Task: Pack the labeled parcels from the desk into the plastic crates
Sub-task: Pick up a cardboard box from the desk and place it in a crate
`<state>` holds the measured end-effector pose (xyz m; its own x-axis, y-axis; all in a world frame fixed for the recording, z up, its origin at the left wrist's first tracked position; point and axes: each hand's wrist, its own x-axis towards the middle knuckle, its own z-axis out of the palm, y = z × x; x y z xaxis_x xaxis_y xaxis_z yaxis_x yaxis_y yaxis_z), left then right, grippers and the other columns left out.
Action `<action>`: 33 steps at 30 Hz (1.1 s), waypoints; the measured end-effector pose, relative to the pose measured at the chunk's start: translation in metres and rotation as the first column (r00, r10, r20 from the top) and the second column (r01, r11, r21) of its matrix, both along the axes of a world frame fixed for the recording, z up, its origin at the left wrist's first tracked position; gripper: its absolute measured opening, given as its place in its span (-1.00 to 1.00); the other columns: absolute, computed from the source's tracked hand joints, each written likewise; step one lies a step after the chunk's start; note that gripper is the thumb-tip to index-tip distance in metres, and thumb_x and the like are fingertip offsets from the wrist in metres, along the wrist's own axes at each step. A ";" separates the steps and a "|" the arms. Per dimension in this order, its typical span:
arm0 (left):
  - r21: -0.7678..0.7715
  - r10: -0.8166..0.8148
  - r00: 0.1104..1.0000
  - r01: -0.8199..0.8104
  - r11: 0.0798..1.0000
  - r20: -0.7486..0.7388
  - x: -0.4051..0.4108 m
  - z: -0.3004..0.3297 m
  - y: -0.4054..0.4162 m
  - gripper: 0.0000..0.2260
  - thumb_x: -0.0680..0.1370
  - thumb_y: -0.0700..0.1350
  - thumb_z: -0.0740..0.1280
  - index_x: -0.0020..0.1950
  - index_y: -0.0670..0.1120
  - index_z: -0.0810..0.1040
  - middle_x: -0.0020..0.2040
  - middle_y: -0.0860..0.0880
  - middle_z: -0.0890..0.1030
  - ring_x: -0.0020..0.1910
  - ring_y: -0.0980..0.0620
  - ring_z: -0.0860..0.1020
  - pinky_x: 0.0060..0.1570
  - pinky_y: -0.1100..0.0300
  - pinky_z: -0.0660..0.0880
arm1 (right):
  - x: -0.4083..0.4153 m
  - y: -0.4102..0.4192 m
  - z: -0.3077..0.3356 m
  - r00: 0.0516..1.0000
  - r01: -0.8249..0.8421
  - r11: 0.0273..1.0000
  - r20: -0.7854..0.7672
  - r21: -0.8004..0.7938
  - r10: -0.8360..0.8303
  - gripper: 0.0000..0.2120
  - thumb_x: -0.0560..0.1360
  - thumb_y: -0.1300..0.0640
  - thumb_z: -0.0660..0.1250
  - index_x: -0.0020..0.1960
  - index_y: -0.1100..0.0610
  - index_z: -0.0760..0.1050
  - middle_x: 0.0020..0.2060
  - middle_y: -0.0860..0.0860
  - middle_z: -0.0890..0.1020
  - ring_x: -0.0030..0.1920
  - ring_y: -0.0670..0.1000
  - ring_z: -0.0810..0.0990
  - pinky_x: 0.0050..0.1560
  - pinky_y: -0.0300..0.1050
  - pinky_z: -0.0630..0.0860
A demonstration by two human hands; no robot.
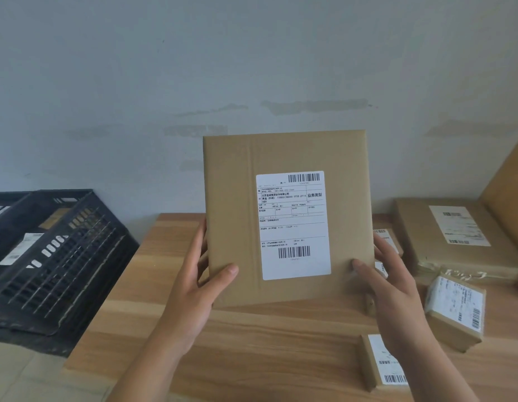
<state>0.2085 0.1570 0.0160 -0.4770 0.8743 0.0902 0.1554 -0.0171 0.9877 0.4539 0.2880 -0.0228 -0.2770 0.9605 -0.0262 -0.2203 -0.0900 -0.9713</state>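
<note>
Cardboard, flat and broad, is what both hands have hold of: a thin brown parcel [287,219] stood upright on edge, its white shipping label [292,224] facing the person. The left hand [199,274] grips the lower left edge, thumb pressed on the front face and fingers curled round behind; the right hand [388,282] mirrors it on the lower right edge, thumb on the front beside the label's corner. Whether the bottom edge rests on the wooden desk [252,343] or hangs just above it cannot be told.

Judging by its slim profile and how lightly it is pinched, the parcel is probably light and fairly stiff, though a board this thin could bow if squeezed mid-face. Matte card should not slip. Holding it by opposite edges, low down as now, looks sound; for lowering it flat, one hand underneath would steady it better.

Out beyond the left hand sits a black plastic crate [63,256], slatted, with labelled parcels already inside. Beyond the right hand lie more: a large taped parcel [455,236], a small box [455,311], and another small parcel [382,364] nearer the right wrist.
</note>
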 end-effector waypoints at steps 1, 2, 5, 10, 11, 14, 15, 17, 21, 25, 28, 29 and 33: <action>-0.001 -0.001 1.000 0.001 1.000 0.005 0.000 -0.001 -0.002 -0.27 0.54 -0.17 0.44 0.57 0.33 0.23 0.43 0.24 0.52 0.41 0.16 0.51 0.27 0.13 0.51 | 0.002 -0.002 0.002 1.000 -0.013 1.000 0.004 -0.001 0.013 -0.56 0.62 0.28 0.30 0.35 -0.16 0.54 0.17 -0.11 0.70 0.15 0.05 0.69 0.07 0.02 0.58; 0.001 0.003 1.000 -0.003 1.000 0.018 0.001 -0.001 -0.005 -0.27 0.53 -0.17 0.44 0.55 0.35 0.24 0.42 0.25 0.52 0.40 0.17 0.51 0.21 0.18 0.55 | 0.004 -0.004 0.004 1.000 -0.027 1.000 0.008 -0.001 0.027 -0.56 0.62 0.28 0.30 0.36 -0.16 0.54 0.16 -0.09 0.71 0.13 0.04 0.70 0.04 -0.03 0.57; 0.021 0.015 0.998 -0.017 1.000 0.054 0.001 0.001 -0.011 -0.28 0.48 -0.18 0.44 0.50 0.37 0.29 0.38 0.28 0.55 0.35 0.20 0.54 0.06 0.35 0.58 | 0.012 -0.010 0.009 0.997 -0.070 0.998 0.017 -0.003 0.070 -0.56 0.61 0.23 0.29 0.39 -0.17 0.53 0.13 0.00 0.74 0.10 0.04 0.72 0.00 -0.10 0.57; 0.074 -0.008 0.998 0.003 0.997 0.067 -0.003 0.011 -0.024 -0.27 0.45 -0.16 0.49 0.48 0.37 0.32 0.38 0.26 0.56 0.34 0.16 0.56 0.08 0.36 0.57 | 0.017 -0.021 0.023 0.993 -0.110 0.993 0.044 0.034 0.108 -0.51 0.50 0.10 0.35 0.42 -0.17 0.52 0.15 0.03 0.72 0.18 0.06 0.68 0.02 -0.10 0.57; 0.085 -0.015 0.998 0.009 0.996 0.065 -0.005 0.012 -0.028 -0.24 0.46 -0.13 0.55 0.51 0.36 0.30 0.40 0.24 0.55 0.35 0.14 0.56 0.10 0.34 0.57 | 0.017 -0.023 0.029 0.991 -0.124 0.990 0.054 0.064 0.121 -0.51 0.51 0.10 0.34 0.42 -0.17 0.52 0.16 0.01 0.72 0.18 0.03 0.68 0.01 -0.10 0.58; 0.114 -0.032 0.998 0.025 0.993 0.056 -0.015 0.021 -0.043 -0.17 0.37 0.02 0.56 0.56 0.35 0.27 0.43 0.20 0.53 0.38 0.10 0.54 0.21 0.30 0.56 | 0.013 -0.031 0.051 0.986 -0.169 0.974 0.041 0.153 0.164 -0.50 0.48 0.12 0.33 0.40 -0.14 0.54 0.20 -0.05 0.71 0.17 -0.06 0.68 -0.10 -0.20 0.63; 0.126 -0.030 0.998 0.023 0.992 0.059 -0.019 0.024 -0.048 -0.16 0.36 0.02 0.57 0.56 0.35 0.27 0.43 0.19 0.53 0.39 0.09 0.54 0.23 0.29 0.54 | 0.010 -0.033 0.057 0.984 -0.179 0.968 0.039 0.176 0.175 -0.50 0.47 0.12 0.33 0.39 -0.14 0.55 0.23 -0.07 0.69 0.19 -0.06 0.67 -0.10 -0.21 0.64; 0.158 -0.010 0.998 -0.001 0.988 0.066 -0.027 0.029 -0.062 -0.16 0.39 -0.04 0.61 0.54 0.38 0.28 0.44 0.18 0.53 0.39 0.09 0.54 0.24 0.28 0.54 | 0.001 -0.040 0.068 0.978 -0.207 0.954 0.047 0.218 0.202 -0.49 0.48 0.13 0.37 0.41 -0.14 0.53 0.26 -0.07 0.68 0.24 -0.04 0.66 -0.08 -0.17 0.65; 0.177 0.052 0.997 -0.062 0.982 0.061 -0.046 0.034 -0.098 -0.20 0.46 -0.13 0.55 0.52 0.42 0.26 0.46 0.18 0.51 0.41 0.07 0.52 0.29 0.11 0.57 | -0.031 -0.057 0.077 0.963 -0.270 0.939 0.045 0.213 0.266 -0.46 0.46 0.13 0.38 0.41 -0.17 0.52 0.27 -0.04 0.68 0.28 0.02 0.64 0.14 -0.02 0.59; 0.152 0.137 0.985 -0.151 0.977 0.102 -0.074 0.032 -0.153 -0.21 0.34 0.03 0.57 0.47 0.47 0.33 0.44 0.16 0.53 0.39 0.06 0.54 0.17 0.16 0.62 | -0.077 -0.087 0.080 0.927 -0.375 0.915 0.089 0.146 0.365 -0.44 0.45 0.09 0.35 0.44 -0.19 0.50 0.30 -0.03 0.66 0.33 0.06 0.61 0.32 0.18 0.46; 0.112 0.238 0.957 -0.258 0.960 0.164 -0.097 0.026 -0.203 -0.19 0.29 0.08 0.57 0.48 0.43 0.35 0.42 0.15 0.55 0.37 0.04 0.56 0.24 -0.04 0.54 | -0.114 -0.117 0.083 0.886 -0.457 0.886 0.124 0.078 0.447 -0.54 0.43 0.09 0.32 0.24 -0.32 0.62 0.19 -0.09 0.72 0.20 -0.06 0.68 0.16 0.03 0.49; 0.099 0.267 0.948 -0.286 0.953 0.170 -0.103 0.023 -0.221 -0.20 0.29 0.09 0.57 0.48 0.40 0.36 0.42 0.14 0.56 0.37 0.02 0.56 0.26 -0.08 0.52 | -0.126 -0.129 0.085 0.867 -0.492 0.868 0.134 0.066 0.481 -0.56 0.43 0.10 0.31 0.19 -0.32 0.64 0.16 -0.10 0.73 0.17 -0.08 0.69 0.13 -0.01 0.49; 0.043 0.378 0.904 -0.393 0.918 0.197 -0.123 0.009 -0.292 -0.20 0.29 0.10 0.56 0.50 0.32 0.38 0.40 0.15 0.57 0.34 0.00 0.58 0.21 -0.06 0.55 | -0.168 -0.177 0.083 0.796 -0.586 0.811 0.198 0.012 0.572 -0.53 0.47 0.12 0.30 0.36 -0.13 0.56 0.18 -0.07 0.72 0.18 -0.03 0.69 0.11 0.04 0.50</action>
